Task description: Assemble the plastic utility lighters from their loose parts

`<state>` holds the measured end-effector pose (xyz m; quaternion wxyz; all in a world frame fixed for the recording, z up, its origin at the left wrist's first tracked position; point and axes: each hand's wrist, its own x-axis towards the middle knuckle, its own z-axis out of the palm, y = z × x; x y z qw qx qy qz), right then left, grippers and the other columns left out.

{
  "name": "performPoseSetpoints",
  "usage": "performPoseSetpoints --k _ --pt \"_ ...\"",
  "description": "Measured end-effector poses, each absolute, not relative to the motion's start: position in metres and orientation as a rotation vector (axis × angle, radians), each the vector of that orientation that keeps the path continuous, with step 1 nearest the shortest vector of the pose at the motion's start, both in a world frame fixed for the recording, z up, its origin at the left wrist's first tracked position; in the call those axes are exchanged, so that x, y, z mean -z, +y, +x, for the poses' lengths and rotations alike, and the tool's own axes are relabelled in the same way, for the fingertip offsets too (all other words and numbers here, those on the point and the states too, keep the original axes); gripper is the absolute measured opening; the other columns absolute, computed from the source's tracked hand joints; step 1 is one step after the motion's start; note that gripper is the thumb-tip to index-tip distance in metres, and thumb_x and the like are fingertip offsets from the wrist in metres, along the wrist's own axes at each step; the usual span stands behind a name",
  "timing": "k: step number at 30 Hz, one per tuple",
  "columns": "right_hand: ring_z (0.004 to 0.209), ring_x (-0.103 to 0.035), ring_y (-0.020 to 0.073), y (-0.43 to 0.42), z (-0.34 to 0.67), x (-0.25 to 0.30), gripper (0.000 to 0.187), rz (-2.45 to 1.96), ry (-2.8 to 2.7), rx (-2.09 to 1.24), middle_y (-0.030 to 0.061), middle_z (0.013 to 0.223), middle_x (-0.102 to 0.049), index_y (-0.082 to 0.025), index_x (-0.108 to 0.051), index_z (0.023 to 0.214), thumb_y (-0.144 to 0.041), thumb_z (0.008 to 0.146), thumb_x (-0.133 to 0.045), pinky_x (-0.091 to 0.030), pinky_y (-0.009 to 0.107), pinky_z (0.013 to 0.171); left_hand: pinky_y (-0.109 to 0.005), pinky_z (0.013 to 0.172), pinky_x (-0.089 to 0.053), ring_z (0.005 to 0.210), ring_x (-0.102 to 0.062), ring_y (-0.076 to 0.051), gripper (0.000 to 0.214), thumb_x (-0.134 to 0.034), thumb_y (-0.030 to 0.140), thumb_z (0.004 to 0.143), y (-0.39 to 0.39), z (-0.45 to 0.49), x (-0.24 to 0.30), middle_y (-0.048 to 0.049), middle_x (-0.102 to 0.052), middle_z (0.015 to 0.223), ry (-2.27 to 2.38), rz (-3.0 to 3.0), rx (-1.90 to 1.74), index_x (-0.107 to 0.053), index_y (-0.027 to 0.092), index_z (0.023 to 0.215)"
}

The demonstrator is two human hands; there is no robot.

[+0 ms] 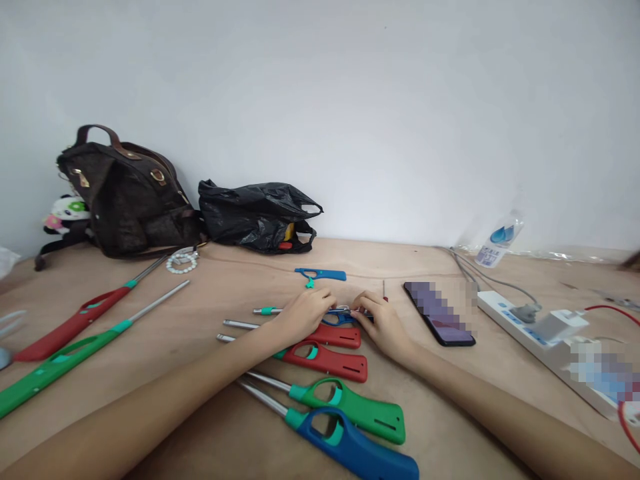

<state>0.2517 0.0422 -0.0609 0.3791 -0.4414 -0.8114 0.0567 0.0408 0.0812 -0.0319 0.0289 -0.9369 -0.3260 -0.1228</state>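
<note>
A partly opened blue gas lighter (341, 319) lies between my hands, its inner parts showing. My left hand (311, 312) is closed, with its fingertips on the front part of this lighter. From the other side, my right hand (379, 318) pinches its rear end; exactly what the fingertips grip is too small to see. Beyond them rests a loose blue lighter shell half (324, 274), with a small teal trigger (310, 283) just in front. Nearer to me lie red lighters (340, 364), a green lighter (380, 415) and another blue lighter (367, 453). My left forearm covers part of their metal tubes.
Long red (75, 325) and green (65, 363) lighters lie at left, near a bead bracelet (181, 262). A dark backpack (130, 200) and a black plastic bag (250, 217) stand behind. At right are a phone (440, 313), a power strip (525, 333) and a bottle (500, 240).
</note>
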Motion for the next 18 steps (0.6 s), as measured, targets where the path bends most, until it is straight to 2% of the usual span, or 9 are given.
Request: performPoseSetpoints --k 8,15,18 --pt "0.072 -0.061 0.0180 0.0408 0.2496 0.0585 0.008 -1.215 -1.987 -0.255 0.0030 0.079 -0.066 -0.019 -0.061 0.085 -0.015 0.088 -0.056 -0.047 0.029 0.067 -0.029 0.077 -0.045 0.089 -0.059 -0.021 0.028 -0.044 -0.002 0.084 0.0824 0.0406 0.0312 -0.0067 -0.063 0.094 -0.958 -2.899 0.386 -0.063 0.016 0.095" --pt "0.088 -0.063 0.0201 0.0396 0.2488 0.0558 0.012 -1.118 -1.981 -0.371 0.0053 0.092 -0.069 -0.020 -0.059 0.078 -0.012 0.086 -0.055 -0.048 0.034 0.080 -0.031 0.077 -0.047 0.087 -0.061 -0.022 0.026 -0.046 -0.003 0.083 0.0808 0.0419 0.0295 -0.0071 -0.065 0.092 -0.951 -2.906 0.448 -0.063 0.014 0.093" --pt "0.088 -0.063 0.0206 0.0393 0.2484 0.0557 0.014 -1.117 -1.992 -0.377 0.0052 0.091 -0.070 -0.021 -0.059 0.076 -0.012 0.085 -0.055 -0.048 0.035 0.080 -0.032 0.077 -0.048 0.087 -0.061 -0.022 0.026 -0.047 -0.003 0.083 0.0797 0.0426 0.0285 -0.0076 -0.066 0.093 -0.967 -2.901 0.449 -0.064 0.014 0.093"
